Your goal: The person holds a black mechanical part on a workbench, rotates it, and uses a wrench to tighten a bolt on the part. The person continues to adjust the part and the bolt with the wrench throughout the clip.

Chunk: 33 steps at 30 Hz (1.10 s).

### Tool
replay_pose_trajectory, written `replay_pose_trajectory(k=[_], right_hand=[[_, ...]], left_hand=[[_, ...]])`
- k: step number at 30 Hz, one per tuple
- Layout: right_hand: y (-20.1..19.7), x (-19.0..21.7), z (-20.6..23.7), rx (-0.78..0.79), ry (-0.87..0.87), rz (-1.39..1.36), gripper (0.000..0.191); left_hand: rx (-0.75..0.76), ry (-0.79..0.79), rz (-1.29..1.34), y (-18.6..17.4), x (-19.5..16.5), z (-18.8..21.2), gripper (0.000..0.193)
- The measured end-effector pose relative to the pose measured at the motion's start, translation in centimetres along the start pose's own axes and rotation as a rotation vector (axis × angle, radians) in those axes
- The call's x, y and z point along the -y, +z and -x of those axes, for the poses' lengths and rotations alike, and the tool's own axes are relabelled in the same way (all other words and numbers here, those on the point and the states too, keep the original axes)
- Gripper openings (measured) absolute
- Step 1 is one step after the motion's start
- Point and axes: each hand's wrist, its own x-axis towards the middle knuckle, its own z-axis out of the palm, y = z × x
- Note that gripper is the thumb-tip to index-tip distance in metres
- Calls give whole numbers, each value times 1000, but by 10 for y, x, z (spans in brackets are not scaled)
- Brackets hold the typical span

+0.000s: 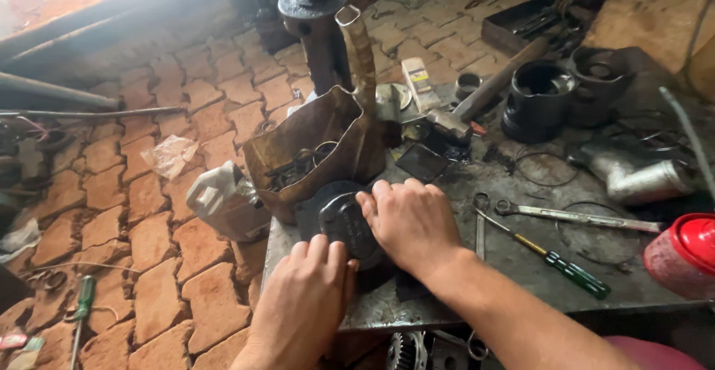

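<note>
Head view: nearest, the left hand is laid flat, fingers together, against the near rim of a dark round metal cover. Just beyond, the right hand is pressed on its top, fingers curled over the far edge; nothing is pinched. The cover is set at the left edge of the greasy steel workbench, so a slip off the oily edge looks possible. Further out, a green-handled screwdriver and a spanner are seen; behind, a rusty tin of scrap and a hammer.
</note>
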Motion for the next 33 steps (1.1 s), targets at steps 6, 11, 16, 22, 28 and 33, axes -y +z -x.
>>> replay_pose_trajectory(k=[6,11,16,22,28,33], right_hand=[[-5,-9,3,-144,-247,29,27],[-3,-12,0,-139,-282,0,27],[3,-9,1,-150,-236,32,29],[8,-3,2,-77,-33,-70,38],[1,-4,7,-182,-113,-49,37],[-4,-9,3,-152,-231,-2,32]], left_hand=[[-9,-18,30,2,3,0,23],[90,23,32,4,6,-2,17],[69,75,22,5,9,-1,15],[69,63,4,3,6,-1,17],[29,-8,21,-3,2,-3,22],[2,24,11,-5,9,-1,26]])
